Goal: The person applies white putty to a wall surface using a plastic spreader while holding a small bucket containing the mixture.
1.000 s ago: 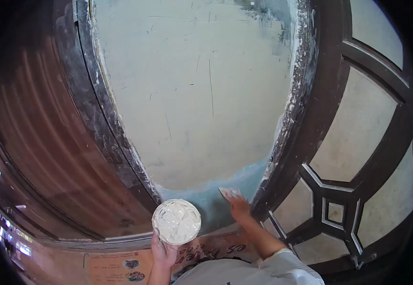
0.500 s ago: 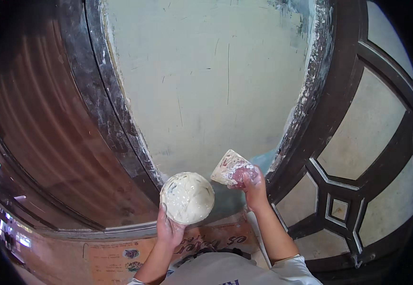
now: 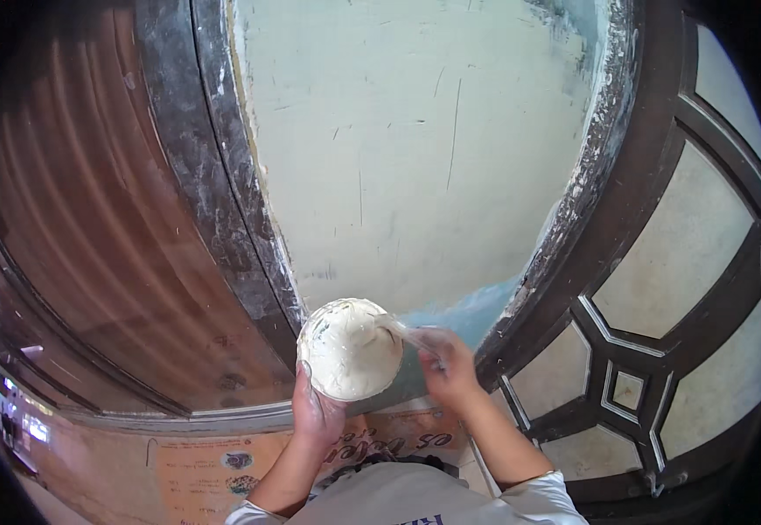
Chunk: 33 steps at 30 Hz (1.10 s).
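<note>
My left hand [image 3: 315,413] closes round the near left side of a round bowl [image 3: 344,400] and holds it up in front of me. Thick cream-white putty [image 3: 350,354] fills the bowl, its surface smeared and glossy. To the right, my closed right hand [image 3: 446,366] grips a putty-smeared scraper [image 3: 405,332]. Seen nearly edge-on, the tool has its blade in the putty at the bowl's right side. Most of its flat face is turned out of sight. Whitish residue coats the fingers of my right hand.
Ahead stands a wall panel [image 3: 398,175] coated in cream filler with dark scratches; pale blue [image 3: 472,306] shows low down. A dark, splattered frame [image 3: 214,166] borders it. Brown glass [image 3: 92,236] lies left, a dark panelled door [image 3: 634,346] right. An orange printed sheet [image 3: 197,477] lies below.
My right hand has moved left and down, turning the scraper from face-on to nearly edge-on and bringing its blade into the putty. The bowl has risen slightly; the view has shifted a little.
</note>
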Motion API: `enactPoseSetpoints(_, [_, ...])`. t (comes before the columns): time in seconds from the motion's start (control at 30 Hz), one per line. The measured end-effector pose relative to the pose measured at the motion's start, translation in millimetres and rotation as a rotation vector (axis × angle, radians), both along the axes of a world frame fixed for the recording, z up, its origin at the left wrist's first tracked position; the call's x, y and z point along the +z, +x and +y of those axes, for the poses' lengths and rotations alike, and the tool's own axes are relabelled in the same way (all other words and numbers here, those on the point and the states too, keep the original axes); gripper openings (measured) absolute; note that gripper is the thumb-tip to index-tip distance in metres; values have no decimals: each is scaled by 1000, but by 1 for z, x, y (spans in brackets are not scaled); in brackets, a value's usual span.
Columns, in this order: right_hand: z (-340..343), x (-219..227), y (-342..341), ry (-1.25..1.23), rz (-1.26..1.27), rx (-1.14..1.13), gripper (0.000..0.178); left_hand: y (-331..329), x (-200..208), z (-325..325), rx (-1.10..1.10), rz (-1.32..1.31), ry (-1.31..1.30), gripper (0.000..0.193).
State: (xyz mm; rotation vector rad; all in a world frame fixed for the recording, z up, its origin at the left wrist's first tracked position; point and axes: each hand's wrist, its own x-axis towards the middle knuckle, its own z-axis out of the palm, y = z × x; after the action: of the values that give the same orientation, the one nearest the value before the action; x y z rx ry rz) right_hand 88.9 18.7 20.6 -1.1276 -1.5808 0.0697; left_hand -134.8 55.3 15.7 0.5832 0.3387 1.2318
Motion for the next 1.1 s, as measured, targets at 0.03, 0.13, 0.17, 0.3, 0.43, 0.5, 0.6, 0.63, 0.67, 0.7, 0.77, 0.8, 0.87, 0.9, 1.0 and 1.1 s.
enactPoseSetpoints(0.03, [6,-8,6,95,-162,34,41,-3,2,-2,-22,26,-6,55])
enactPoseSetpoints(0.13, [19,-26,30,-135,-147,-62,31,-9,-8,1,5,31,-71,55])
enactPoseSetpoints(0.17, [22,-17,26,-132,-148,-52,31,-11,-9,0,15,30,-69,55])
enactPoseSetpoints(0.3, [17,16,9,-144,528,1,32,-10,-11,-3,29,95,-82,54])
enactPoseSetpoints(0.43, [16,5,8,-117,506,84,38,1,1,-5,71,101,-87,54])
enactPoseSetpoints(0.5, [11,4,7,-143,469,74,43,5,7,-8,100,77,-66,54])
enactPoseSetpoints(0.6, [7,-2,9,-131,405,42,39,9,-2,-3,91,16,-63,55])
enactPoseSetpoints(0.63, [9,-3,12,-131,405,43,39,9,-4,-3,92,17,-64,55])
enactPoseSetpoints(0.67, [10,-6,20,-72,163,68,34,11,-3,-2,75,-17,-47,53])
enactPoseSetpoints(0.7, [11,-8,28,-13,-79,91,32,13,-3,-2,58,-52,-30,51])
enactPoseSetpoints(0.77, [13,-8,49,-20,-179,33,31,13,-3,-4,29,-73,-42,51])
enactPoseSetpoints(0.8, [13,-3,54,-30,-280,-20,31,14,-3,-5,3,-95,-55,51])
enactPoseSetpoints(0.87, [7,1,59,-73,-110,-59,29,21,-1,-7,9,-79,-36,52])
enactPoseSetpoints(0.9, [4,6,59,-118,60,-97,28,25,-1,-8,14,-62,-19,52])
enactPoseSetpoints(1.0, [-6,10,54,-238,427,6,26,40,-1,-10,12,-56,-45,52])
enactPoseSetpoints(1.1, [0,-3,69,-46,60,96,26,51,6,-14,18,-18,-35,54])
